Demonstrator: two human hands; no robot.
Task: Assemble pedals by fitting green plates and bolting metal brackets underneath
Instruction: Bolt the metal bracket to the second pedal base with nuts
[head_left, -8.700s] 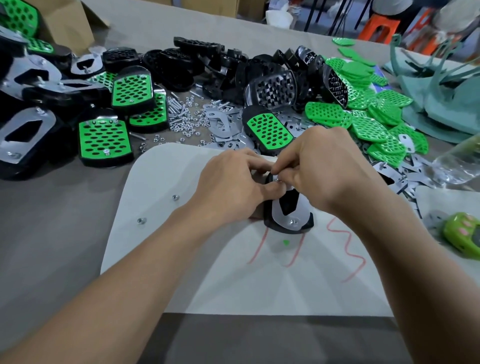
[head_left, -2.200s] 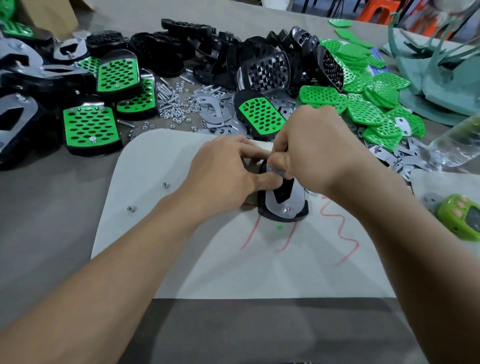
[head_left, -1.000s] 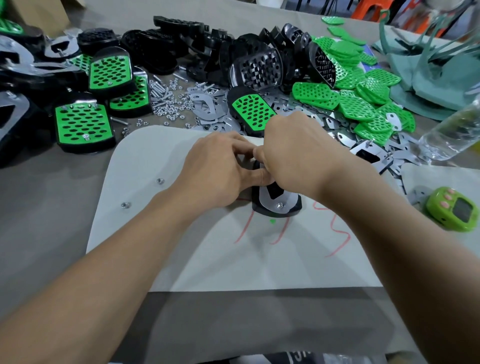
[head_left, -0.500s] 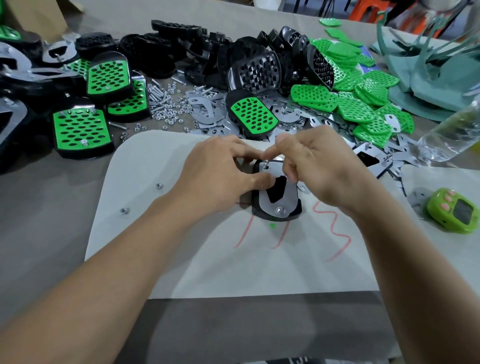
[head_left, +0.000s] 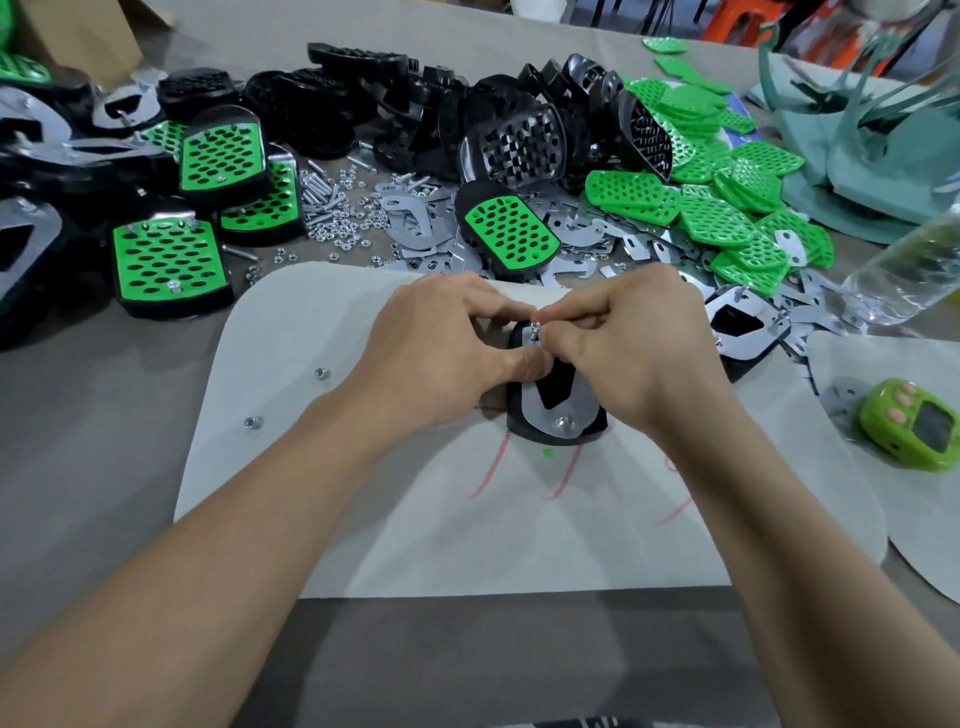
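Observation:
A black pedal (head_left: 522, 426) lies face down on the white mat (head_left: 322, 467), with a metal bracket (head_left: 582, 402) on its underside. One nut (head_left: 564, 422) sits on the bracket's near end. At the far end a small bolt (head_left: 535, 328) sticks up. My left hand (head_left: 441, 353) grips the pedal's left side, thumb on the bracket. My right hand (head_left: 634, 343) pinches a nut at that bolt, though the nut itself is mostly hidden by the fingertips.
Finished green-faced pedals (head_left: 171, 265) lie at the left, black pedal bodies (head_left: 363, 88) at the back, loose green plates (head_left: 727, 208) at the right. Nuts and bolts (head_left: 332, 208) and brackets (head_left: 415, 228) lie beyond the mat. Two nuts (head_left: 322, 372) sit on the mat. A bottle (head_left: 904, 280) and green timer (head_left: 914, 428) stand right.
My right hand has pulled back a little from over the pedal's far end, so the bolt tip now shows between my fingertips. The pedal and my left hand stay in place.

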